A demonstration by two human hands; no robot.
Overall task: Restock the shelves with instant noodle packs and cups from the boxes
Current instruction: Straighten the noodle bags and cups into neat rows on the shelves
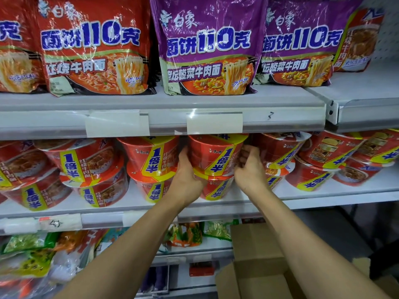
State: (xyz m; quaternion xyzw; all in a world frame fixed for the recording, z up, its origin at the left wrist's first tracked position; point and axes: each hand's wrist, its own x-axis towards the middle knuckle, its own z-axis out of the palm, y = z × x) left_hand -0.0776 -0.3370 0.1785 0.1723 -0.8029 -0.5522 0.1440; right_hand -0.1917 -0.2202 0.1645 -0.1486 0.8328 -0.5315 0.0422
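A cardboard box (257, 275) lies nearest, at five o'clock, its flaps open. Higher up, the fingers of the left hand (187, 178) and the right hand (248, 169) are curled against opposite sides of a red noodle cup (212, 155), which is held atop another cup (216, 188) on the middle shelf (237, 202). More cups are ranged at nine and three o'clock; noodle packs (207, 46) are stood at twelve. The cup is judged light, thin-walled and slick in its film; a hold on both flanks suits it.
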